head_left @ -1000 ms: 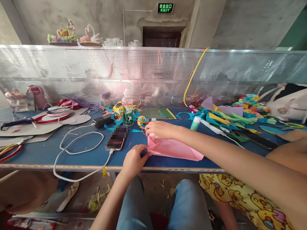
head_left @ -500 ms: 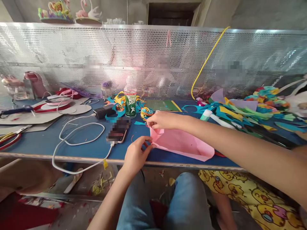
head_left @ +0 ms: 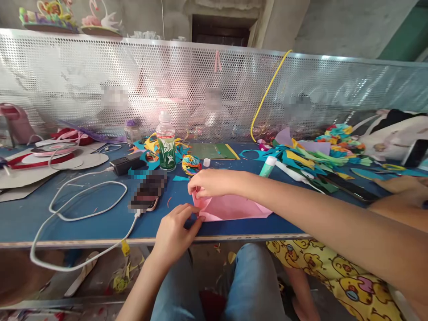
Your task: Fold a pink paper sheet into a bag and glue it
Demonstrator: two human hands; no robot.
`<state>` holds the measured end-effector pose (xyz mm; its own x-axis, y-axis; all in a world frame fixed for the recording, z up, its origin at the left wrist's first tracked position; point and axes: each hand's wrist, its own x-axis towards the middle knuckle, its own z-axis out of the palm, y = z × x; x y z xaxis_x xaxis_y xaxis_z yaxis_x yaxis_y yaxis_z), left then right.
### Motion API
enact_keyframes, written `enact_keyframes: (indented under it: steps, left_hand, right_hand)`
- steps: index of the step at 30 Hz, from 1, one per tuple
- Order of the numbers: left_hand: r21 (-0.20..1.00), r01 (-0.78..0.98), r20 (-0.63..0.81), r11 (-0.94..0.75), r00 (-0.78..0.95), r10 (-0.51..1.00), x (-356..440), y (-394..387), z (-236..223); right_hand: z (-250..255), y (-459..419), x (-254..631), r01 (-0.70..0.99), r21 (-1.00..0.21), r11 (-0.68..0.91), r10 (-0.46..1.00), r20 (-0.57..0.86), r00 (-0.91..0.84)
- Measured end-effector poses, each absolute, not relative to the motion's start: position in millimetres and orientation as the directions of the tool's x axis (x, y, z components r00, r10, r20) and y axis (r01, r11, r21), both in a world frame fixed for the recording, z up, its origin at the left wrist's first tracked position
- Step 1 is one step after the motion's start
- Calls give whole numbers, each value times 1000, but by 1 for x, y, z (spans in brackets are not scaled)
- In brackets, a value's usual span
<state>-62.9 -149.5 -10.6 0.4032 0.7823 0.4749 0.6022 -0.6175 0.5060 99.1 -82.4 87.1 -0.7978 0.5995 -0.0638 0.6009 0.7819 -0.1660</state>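
Note:
A sheet of pink paper (head_left: 230, 207) with raised, folded edges lies near the front of the blue table. My left hand (head_left: 177, 227) pinches its near left corner between thumb and fingers. Over the far left corner bends my right hand (head_left: 209, 182), its fingers closed on the pink edge; the fingertips are partly hidden by the hand. My right forearm crosses above the paper's far side. Just beyond my right hand sit a multicoloured ball (head_left: 191, 165) and a small white cap (head_left: 206, 162). A glue stick (head_left: 268, 166) stands tilted behind my forearm.
A phone (head_left: 149, 191) on a white charging cable (head_left: 87, 219) lies to the left. Behind it stand a drink bottle (head_left: 166, 145) and a black charger block (head_left: 126, 164). Coloured scraps (head_left: 301, 156) are piled at right, near another person's hand (head_left: 401, 187). A perforated metal panel (head_left: 187, 89) closes the back.
The view has swung right, so things appear shifted left. Both hands stay at the paper's left end, and its right end looks more folded up. Another person's hand shows at right.

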Motion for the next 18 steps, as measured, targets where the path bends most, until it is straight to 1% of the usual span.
enact_keyframes:
  steps: [2,3,4,6,8,9,10,12,13,14,16,18]
  left_hand:
    - [509,561,491,-653,433,756,-65,-149,-10]
    - [514,534,507,-672,443,740,-66,-148,-10]
    - [514,509,525,-690,449,723,-67,-148,-9]
    - [492,485,572,-723,446,688,-67,-147,-8]
    - [455,510,644,-730,378,666,-64,-149,-7]
    - [461,523,685,-717,303,662,-61,-151,-6]
    - [495,518,722,-698,201,662,-57,-153,-6]
    - [611,428,743,-666,-20,669,-47,-157,-5]
    - [665,357,725,-656,-95,683,-42,-160,-5]
    - [708,291,696,-643,-133,706,-37,-162,-4]
    - [772,223,628,-595,-126,768,-29,-163,-1]
    - [830,204,543,-519,-79,836,-26,-162,3]
  right_hand:
    - [91,-87,101,608,-124,784,606,-58,-794]
    - [95,-90,101,610,-81,788,608,-49,-792]
    - [101,-94,101,609,-22,793,608,-35,-793]
    - [116,-105,99,591,136,795,597,-4,-802]
    - [134,-117,94,543,296,786,563,19,-826]
    - [142,-125,92,509,359,782,536,28,-843]
    - [151,-132,89,477,406,780,505,41,-862]
    - [165,-148,85,439,458,773,449,94,-888]
    - [171,-156,84,432,475,767,429,122,-895]
    - [177,-164,84,429,490,759,412,148,-899]
    - [186,-180,86,436,499,749,391,198,-899]
    - [193,-195,90,486,466,740,401,275,-874]
